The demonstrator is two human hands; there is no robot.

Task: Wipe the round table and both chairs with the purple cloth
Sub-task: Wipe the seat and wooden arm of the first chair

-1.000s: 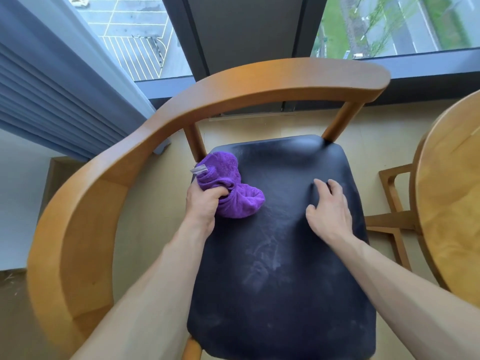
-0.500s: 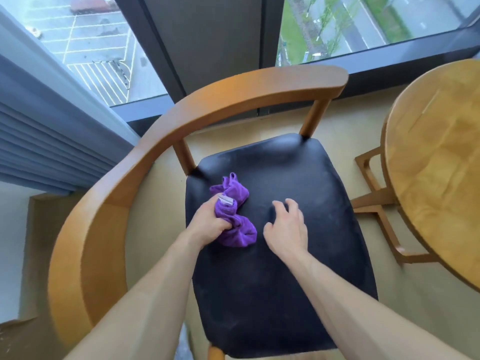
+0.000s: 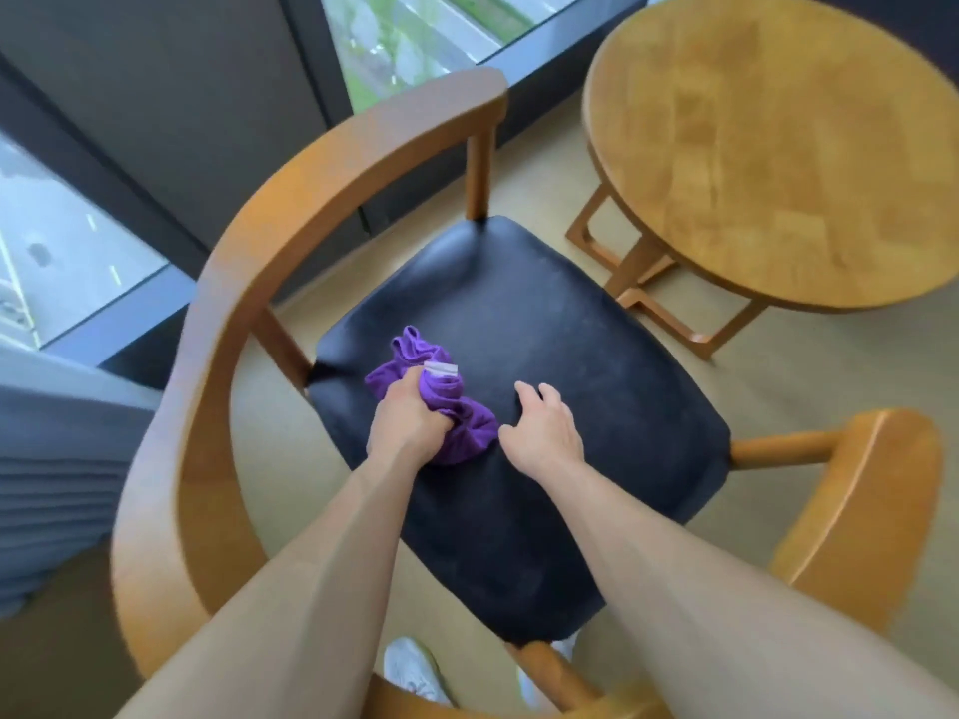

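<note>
The left hand (image 3: 407, 415) grips the bunched cloth (image 3: 456, 417) on the chair (image 3: 545, 355) seat; the right hand (image 3: 542, 433) rests beside it, fingers loosely spread. Seat wiping looks underway; whether the bench (image 3: 778, 147) is done I cannot tell, and no 2nd chair shows.

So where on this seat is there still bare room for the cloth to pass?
Bare seat runs from the right hand to the back post and right edge; also the front, between the forearms. It is crowded mid-left, where the left hand grips the cloth.
</note>
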